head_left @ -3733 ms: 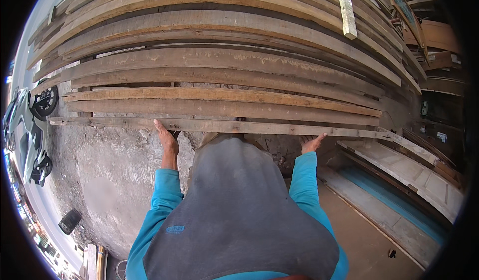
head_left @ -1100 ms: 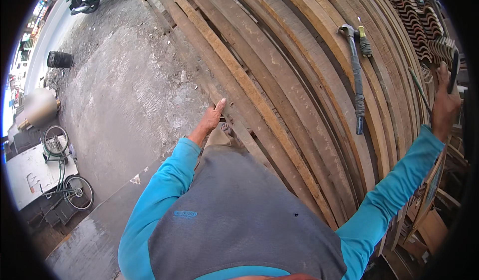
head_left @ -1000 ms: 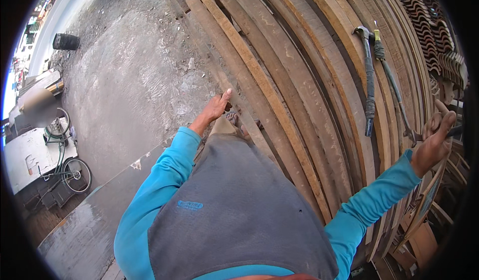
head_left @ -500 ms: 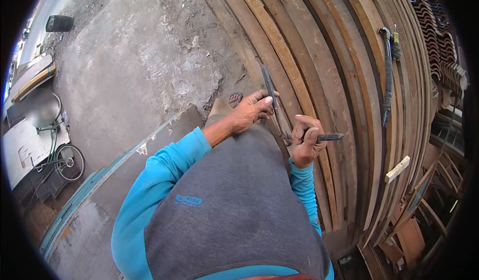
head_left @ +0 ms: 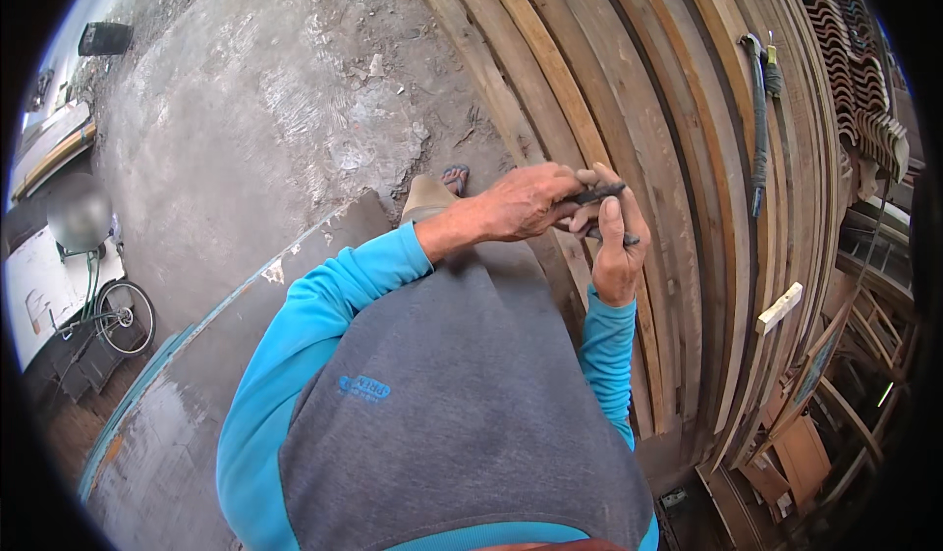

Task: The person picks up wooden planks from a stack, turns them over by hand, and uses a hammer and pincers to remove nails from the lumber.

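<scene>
The dark-handled tool (head_left: 603, 192) is sitting just right of centre, the left hand (head_left: 526, 203) and right hand (head_left: 619, 256) both grasping it. Wooden beams (head_left: 638, 89) are sweeping down the right half, a hammer (head_left: 759, 143) resting on them, upper right.

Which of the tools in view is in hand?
The dark-handled tool, held between left hand and right hand; the hammer and yellow-ended tool lie on planks.
</scene>
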### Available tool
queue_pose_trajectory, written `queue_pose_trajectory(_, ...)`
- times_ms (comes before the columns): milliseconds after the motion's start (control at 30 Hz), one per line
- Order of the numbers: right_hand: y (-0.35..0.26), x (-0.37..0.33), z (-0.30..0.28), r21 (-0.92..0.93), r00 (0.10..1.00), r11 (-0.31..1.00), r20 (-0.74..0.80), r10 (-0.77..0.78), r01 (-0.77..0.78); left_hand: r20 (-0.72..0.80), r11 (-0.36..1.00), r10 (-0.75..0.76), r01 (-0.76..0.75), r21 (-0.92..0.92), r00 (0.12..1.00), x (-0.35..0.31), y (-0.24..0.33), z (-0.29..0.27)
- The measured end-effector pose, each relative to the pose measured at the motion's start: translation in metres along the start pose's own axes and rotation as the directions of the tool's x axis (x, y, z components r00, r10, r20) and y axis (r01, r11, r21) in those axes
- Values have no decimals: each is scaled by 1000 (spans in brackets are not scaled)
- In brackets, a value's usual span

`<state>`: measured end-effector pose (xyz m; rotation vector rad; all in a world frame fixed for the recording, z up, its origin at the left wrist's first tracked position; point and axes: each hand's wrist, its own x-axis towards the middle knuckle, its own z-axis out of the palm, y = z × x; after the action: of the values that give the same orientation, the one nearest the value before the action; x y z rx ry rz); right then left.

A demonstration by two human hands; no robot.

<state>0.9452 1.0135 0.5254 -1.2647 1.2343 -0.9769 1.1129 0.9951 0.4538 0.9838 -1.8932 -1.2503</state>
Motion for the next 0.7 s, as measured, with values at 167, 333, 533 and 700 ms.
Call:
queue_pose_trajectory(167,20,46,20,59,975,973,22,-223,221,-306,990,-112,133,49,945,16,-11,-53)
queue_pose_trajectory(333,49,62,36,151,978,969,34,-204,197,-343,968,-182,228,101,922,15,-36,-63)
queue_pose_trajectory(533,57,67,39,13,976,978,62,-211,210,-310,971,-216,238,33,926,20,-49,-61)
queue_pose_trajectory(700,52,88,52,-115,939,932,64,-338,344,-291,998,-54,48,-29,955,20,-50,-52)
